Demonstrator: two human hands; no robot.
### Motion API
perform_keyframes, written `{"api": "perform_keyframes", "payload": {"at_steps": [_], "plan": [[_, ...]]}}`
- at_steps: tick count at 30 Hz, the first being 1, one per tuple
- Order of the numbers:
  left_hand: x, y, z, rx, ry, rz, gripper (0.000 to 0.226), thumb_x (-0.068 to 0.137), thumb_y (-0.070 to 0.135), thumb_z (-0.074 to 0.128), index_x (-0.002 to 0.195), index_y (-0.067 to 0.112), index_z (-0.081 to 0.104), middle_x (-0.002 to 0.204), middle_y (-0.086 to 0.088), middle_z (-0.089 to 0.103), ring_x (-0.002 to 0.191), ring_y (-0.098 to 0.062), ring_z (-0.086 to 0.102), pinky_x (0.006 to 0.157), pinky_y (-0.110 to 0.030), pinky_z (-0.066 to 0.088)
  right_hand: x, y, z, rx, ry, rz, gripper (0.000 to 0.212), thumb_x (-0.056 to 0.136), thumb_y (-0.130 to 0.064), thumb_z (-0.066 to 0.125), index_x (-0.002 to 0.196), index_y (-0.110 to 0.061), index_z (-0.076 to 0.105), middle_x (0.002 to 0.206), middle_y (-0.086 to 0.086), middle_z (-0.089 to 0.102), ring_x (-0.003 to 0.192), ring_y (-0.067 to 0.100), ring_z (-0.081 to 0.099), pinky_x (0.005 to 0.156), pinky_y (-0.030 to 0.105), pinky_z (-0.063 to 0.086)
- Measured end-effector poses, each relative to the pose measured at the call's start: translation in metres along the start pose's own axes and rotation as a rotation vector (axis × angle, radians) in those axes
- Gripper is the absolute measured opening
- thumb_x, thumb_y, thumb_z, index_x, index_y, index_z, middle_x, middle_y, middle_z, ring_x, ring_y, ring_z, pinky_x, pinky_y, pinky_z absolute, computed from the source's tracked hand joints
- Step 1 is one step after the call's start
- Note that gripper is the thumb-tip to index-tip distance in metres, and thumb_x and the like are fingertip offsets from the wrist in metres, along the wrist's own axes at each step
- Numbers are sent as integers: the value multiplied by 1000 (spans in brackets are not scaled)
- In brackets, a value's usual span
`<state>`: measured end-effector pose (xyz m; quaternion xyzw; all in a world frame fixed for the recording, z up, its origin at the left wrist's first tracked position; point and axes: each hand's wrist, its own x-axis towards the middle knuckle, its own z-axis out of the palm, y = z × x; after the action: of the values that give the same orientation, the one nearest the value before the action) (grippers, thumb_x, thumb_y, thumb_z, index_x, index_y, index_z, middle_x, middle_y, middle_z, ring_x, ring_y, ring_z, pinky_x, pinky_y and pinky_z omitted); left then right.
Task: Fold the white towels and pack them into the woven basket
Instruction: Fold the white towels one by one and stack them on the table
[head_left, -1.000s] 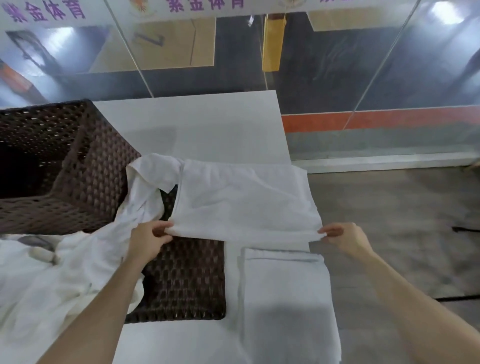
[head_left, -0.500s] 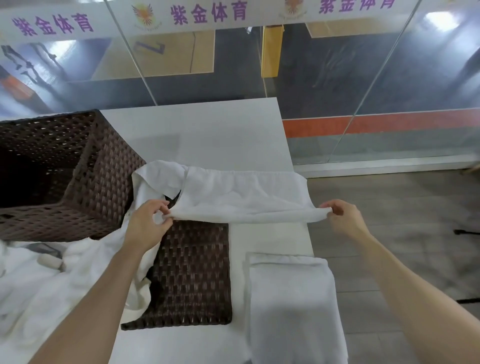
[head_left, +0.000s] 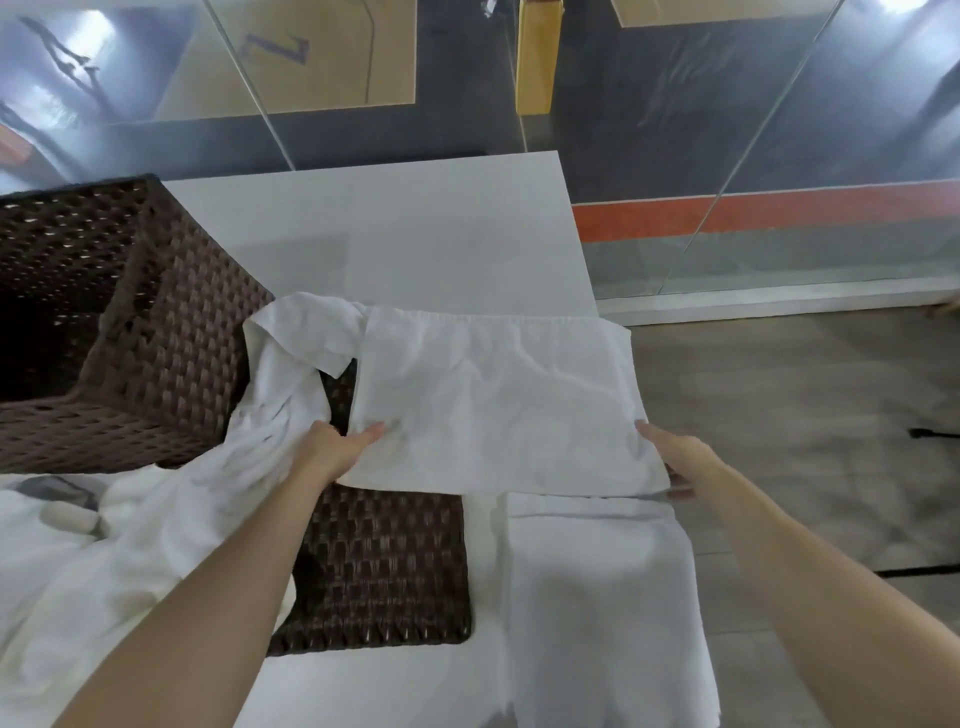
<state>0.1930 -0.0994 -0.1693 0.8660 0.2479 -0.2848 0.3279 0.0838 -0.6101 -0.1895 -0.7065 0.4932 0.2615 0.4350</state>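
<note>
**Two hands hold a white towel flat over a table beside a woven basket**

Nearest the viewer, a folded white towel lies flat on the right side of the white table, its long side running away from the viewer. Just to its left lies a flat dark brown woven panel. A loose heap of white towels fills the near left and drapes over the panel's left edge. A small grey object on the heap is too unclear to name.

Two bare forearms reach in from below. Between the hands, a wide white towel is stretched flat, its near edge overlapping the far end of the folded towel. The left hand has its grip on the near left corner, one digit straight on top and the other fingers hidden under the cloth. The right hand pinches the near right corner, thumb above and fingertips below.

Further back on the left stands the open dark brown woven basket, its inside dark. One end of the heap lies against its right wall. Beyond the table is a glass wall, with grey floor to the right.
</note>
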Motion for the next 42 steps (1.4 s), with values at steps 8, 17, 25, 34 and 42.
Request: {"api": "perform_keyframes", "payload": {"at_steps": [8, 17, 25, 34, 42], "plan": [[9, 52, -7, 20, 40, 161, 45, 104, 40, 66, 139, 12, 62, 145, -11, 63, 126, -34, 62, 110, -52, 53, 13, -41, 8, -40, 46, -239, 45, 91, -38, 83, 122, -7, 74, 117, 11, 75, 104, 35, 72, 97, 50, 60], [-9, 256, -144, -184, 322, 449, 33, 102, 38, 67, 123, 13, 64, 117, -8, 63, 84, -26, 67, 68, -44, 63, -63, -258, -95, 57, 272, -595, 57, 99, -42, 74, 137, -1, 66, 119, 7, 67, 105, 27, 65, 88, 35, 52], [-34, 254, -177, -346, 417, 500, 37, 97, 44, 67, 115, 12, 65, 100, -7, 69, 70, -23, 66, 56, -38, 59, -98, -274, -114, 241, 347, -703, 39, 100, -35, 70, 120, -1, 71, 105, 9, 68, 94, 24, 63, 82, 36, 50], [-4, 42, -24, -106, 3, 111, 48, 104, 32, 72, 142, 8, 56, 134, -14, 68, 100, -32, 73, 63, -41, 63, -5, -66, -3, -201, 116, -276, 36, 94, -20, 77, 120, 5, 73, 110, 21, 75, 94, 37, 68, 88, 48, 57], [10, 44, -15, -148, -61, 25, 76, 80, 68, 85, 131, 16, 61, 122, -2, 71, 109, -28, 72, 96, -48, 62, -33, -64, 34, -469, 470, -851, 73, 94, -37, 77, 154, -14, 44, 153, 14, 49, 144, 38, 43, 115, 54, 45]]}}
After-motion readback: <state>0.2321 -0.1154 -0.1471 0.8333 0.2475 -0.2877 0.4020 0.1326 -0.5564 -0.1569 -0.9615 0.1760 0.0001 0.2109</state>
